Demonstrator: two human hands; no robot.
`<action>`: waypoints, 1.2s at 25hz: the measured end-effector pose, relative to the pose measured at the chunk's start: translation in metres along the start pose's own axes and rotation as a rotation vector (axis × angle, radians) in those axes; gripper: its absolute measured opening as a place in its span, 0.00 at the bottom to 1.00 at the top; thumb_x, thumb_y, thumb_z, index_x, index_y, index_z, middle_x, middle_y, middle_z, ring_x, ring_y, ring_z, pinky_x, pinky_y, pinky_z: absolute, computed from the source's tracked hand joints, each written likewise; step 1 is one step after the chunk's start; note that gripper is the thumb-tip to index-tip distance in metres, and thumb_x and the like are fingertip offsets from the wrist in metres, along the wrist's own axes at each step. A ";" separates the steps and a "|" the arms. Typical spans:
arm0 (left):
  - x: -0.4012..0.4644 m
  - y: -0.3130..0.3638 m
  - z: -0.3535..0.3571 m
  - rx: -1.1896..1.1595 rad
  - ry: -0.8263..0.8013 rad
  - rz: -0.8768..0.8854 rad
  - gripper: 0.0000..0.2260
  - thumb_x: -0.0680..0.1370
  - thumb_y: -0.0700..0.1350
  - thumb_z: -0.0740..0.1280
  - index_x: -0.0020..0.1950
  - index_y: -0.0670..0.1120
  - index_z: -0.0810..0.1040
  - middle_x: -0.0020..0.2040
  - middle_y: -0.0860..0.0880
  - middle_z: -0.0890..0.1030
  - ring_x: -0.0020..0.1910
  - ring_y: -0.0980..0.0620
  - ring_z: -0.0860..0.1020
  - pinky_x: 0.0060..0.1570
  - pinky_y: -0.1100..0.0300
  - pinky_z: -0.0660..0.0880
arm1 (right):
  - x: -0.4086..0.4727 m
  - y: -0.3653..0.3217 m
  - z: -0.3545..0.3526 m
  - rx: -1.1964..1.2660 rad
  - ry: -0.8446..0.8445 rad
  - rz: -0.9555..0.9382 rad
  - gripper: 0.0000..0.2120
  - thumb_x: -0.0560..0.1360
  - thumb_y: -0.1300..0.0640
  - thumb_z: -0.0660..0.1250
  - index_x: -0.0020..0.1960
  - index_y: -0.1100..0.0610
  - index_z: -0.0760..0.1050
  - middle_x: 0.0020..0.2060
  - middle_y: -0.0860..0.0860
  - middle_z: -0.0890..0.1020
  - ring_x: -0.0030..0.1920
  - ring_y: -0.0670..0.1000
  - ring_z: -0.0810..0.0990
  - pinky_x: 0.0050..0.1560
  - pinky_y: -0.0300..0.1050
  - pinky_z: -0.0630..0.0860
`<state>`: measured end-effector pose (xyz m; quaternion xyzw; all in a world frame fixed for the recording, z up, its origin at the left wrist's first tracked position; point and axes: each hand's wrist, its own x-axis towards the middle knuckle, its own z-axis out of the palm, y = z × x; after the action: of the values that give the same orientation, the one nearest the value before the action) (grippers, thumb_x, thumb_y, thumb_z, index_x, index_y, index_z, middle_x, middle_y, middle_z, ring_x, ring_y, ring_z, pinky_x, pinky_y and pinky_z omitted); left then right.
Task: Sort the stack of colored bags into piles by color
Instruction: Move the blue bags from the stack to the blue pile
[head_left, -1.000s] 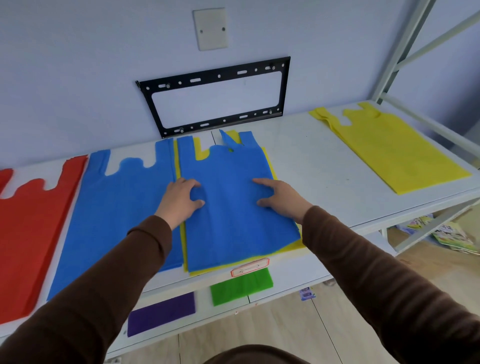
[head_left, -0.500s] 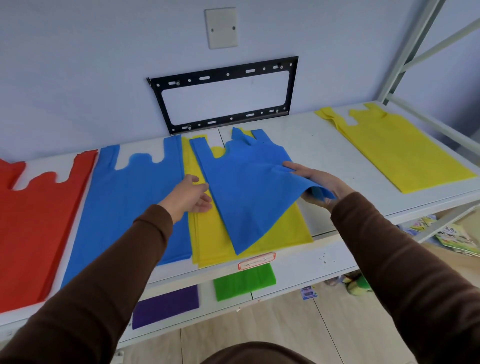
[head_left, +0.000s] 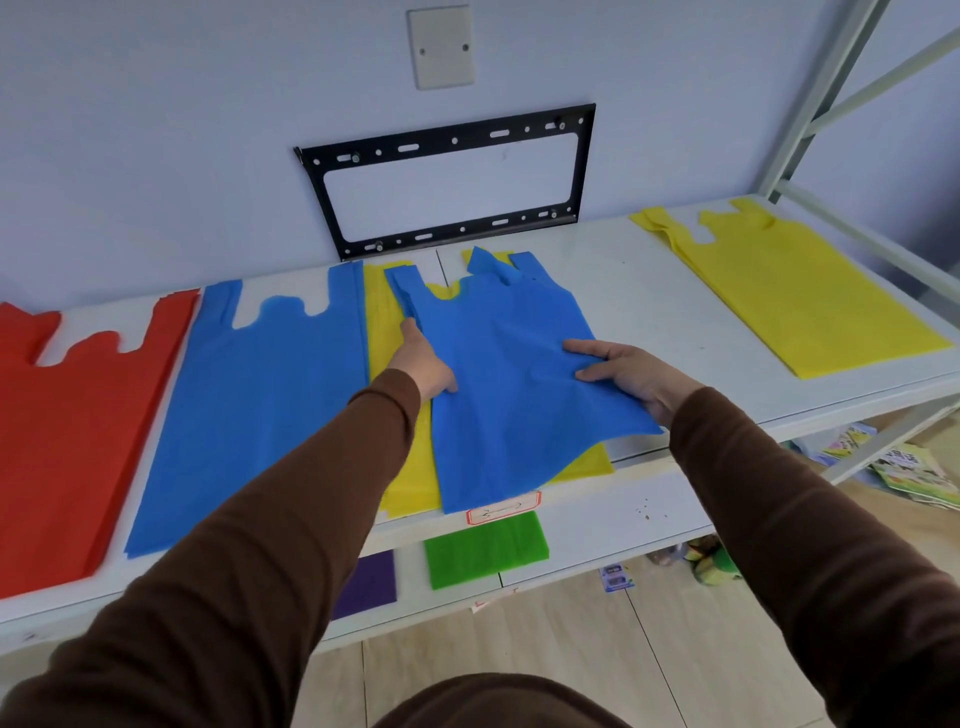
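Top blue bag is lifted off the middle stack, its right edge raised, its lower corner drooping over the shelf front. Right hand pinches that right edge, thumb on top, fingers tucked under the fabric. Left hand reaches in at the bag's left edge with fingers extended along it; whether it pinches the fabric or just presses it, I cannot tell.

Under it, a yellow bag tops what remains of the stack. Just beside that on the left lies the blue pile, then the red pile; the yellow pile sits well apart on the right.

Here's the risk: this thin fabric clings, so a drag leftward could pull the yellow bag along and skew it onto the blue pile. With only 1 sure grip, the bag could also fold over itself and land crumpled. And that drooping corner might snag the shelf edge.
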<state>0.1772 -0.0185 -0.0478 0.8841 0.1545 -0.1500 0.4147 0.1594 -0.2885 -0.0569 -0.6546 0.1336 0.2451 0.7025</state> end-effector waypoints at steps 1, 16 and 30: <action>-0.001 -0.002 0.001 -0.145 0.007 0.045 0.48 0.72 0.34 0.73 0.79 0.52 0.44 0.65 0.42 0.73 0.50 0.42 0.79 0.49 0.48 0.79 | 0.000 0.000 0.000 -0.010 0.000 0.002 0.20 0.76 0.67 0.65 0.64 0.51 0.78 0.58 0.56 0.82 0.50 0.60 0.84 0.48 0.50 0.83; -0.005 0.025 -0.014 -0.555 -0.244 0.120 0.37 0.78 0.34 0.66 0.80 0.53 0.51 0.69 0.51 0.73 0.58 0.48 0.79 0.56 0.51 0.78 | -0.020 -0.020 -0.035 0.075 -0.162 -0.124 0.24 0.76 0.71 0.60 0.70 0.56 0.72 0.62 0.56 0.80 0.53 0.56 0.83 0.52 0.46 0.82; -0.025 0.045 -0.236 -0.372 -0.004 0.507 0.38 0.77 0.29 0.62 0.80 0.54 0.51 0.73 0.54 0.68 0.58 0.55 0.78 0.45 0.63 0.79 | -0.057 -0.110 0.147 0.245 -0.159 -0.509 0.29 0.76 0.72 0.62 0.74 0.56 0.65 0.64 0.53 0.77 0.51 0.54 0.85 0.46 0.45 0.82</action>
<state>0.2049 0.1340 0.1373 0.8031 -0.0470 -0.0125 0.5939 0.1492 -0.1561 0.0817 -0.5563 -0.0620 0.0936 0.8234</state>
